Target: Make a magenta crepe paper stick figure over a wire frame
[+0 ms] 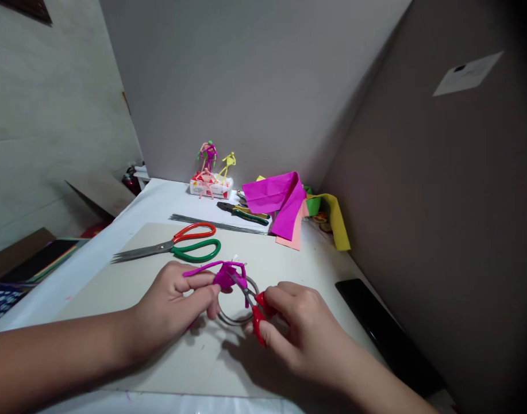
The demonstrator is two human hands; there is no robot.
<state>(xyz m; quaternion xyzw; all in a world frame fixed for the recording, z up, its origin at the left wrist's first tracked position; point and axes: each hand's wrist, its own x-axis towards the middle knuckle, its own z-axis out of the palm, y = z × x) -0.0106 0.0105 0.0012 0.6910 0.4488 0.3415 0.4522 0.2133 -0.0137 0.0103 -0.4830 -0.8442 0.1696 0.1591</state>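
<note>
Gripping fuzzy magenta pipe-cleaner figure (226,276)

Work area: magenta figure (226,276), red cutter handles (258,322).
Scissors (196,241): orange and green handles. Paper sheet (274,195): magenta. Cloth (2,302): blue, white dots.

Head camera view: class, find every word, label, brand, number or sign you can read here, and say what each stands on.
No text can be read. The red printing on the white box is too small and blurred to read. The paper note on the brown panel shows only a dark mark, also unreadable.
</note>
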